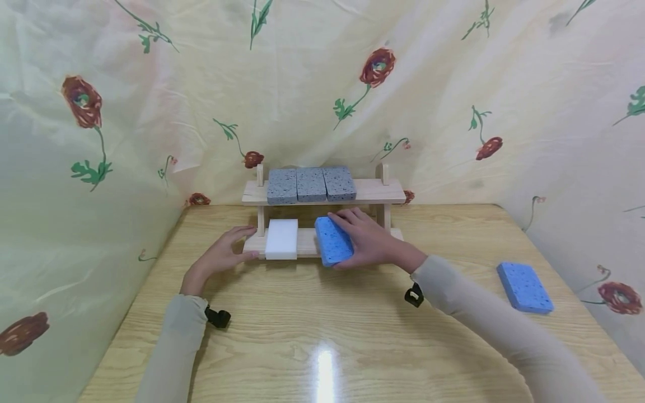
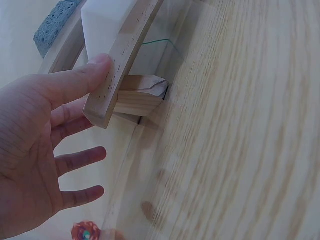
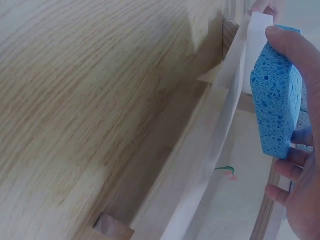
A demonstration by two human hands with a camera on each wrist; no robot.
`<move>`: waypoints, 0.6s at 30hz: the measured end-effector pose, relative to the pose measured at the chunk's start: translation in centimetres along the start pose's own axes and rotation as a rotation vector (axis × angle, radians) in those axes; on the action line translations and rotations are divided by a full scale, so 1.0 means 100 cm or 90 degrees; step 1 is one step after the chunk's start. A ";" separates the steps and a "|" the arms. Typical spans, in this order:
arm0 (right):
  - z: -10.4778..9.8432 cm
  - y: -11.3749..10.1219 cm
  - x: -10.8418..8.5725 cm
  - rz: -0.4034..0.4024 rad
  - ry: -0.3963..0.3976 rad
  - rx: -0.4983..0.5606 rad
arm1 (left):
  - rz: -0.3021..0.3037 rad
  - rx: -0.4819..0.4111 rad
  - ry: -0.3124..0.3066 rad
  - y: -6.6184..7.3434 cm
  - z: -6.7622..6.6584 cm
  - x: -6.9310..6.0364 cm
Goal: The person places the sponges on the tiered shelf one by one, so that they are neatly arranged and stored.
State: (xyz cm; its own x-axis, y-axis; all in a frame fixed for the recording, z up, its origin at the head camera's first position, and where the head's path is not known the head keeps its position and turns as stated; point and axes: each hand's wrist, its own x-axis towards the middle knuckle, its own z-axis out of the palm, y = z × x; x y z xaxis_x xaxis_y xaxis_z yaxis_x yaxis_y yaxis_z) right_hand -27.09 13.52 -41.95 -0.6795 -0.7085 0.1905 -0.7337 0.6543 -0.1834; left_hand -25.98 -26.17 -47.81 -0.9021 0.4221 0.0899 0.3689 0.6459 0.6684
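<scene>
A two-tier wooden shelf (image 1: pixel 378 192) stands at the back of the table. My right hand (image 1: pixel 370 239) grips a blue sponge (image 1: pixel 332 242) over the lower tier, thumb on the near side and fingers on the far side. In the right wrist view the speckled blue sponge (image 3: pixel 270 100) is tilted above the lower board. A white sponge (image 1: pixel 282 239) lies on the lower tier, left of the blue one. My left hand (image 1: pixel 221 256) holds the lower board's left end; the left wrist view shows the thumb on the board (image 2: pixel 125 55), with two fingers behind it.
Several grey sponges (image 1: pixel 311 184) sit side by side on the upper tier. Another blue sponge (image 1: pixel 525 287) lies on the wooden table (image 1: pixel 302 324) at the right. A flowered cloth (image 1: pixel 302 84) hangs behind the table and along both sides.
</scene>
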 end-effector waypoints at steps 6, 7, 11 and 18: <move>0.006 -0.002 0.007 0.007 -0.007 -0.022 | -0.006 0.007 -0.001 0.000 0.000 0.000; 0.007 -0.003 0.008 0.007 -0.007 -0.024 | -0.006 0.007 -0.001 0.000 0.000 0.000; 0.009 -0.005 0.012 0.005 -0.004 -0.024 | -0.007 0.006 -0.002 0.001 0.000 0.000; 0.015 -0.006 0.017 0.002 -0.002 -0.036 | -0.007 0.006 -0.001 0.001 -0.001 0.001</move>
State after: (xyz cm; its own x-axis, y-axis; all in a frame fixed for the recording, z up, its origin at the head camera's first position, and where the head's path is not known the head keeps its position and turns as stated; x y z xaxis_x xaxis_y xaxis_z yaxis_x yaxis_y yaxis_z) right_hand -27.75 11.53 -42.95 -0.6819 -0.7071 0.1874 -0.7307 0.6704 -0.1292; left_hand -26.02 -26.15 -47.71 -0.9057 0.4161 0.0809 0.3608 0.6567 0.6622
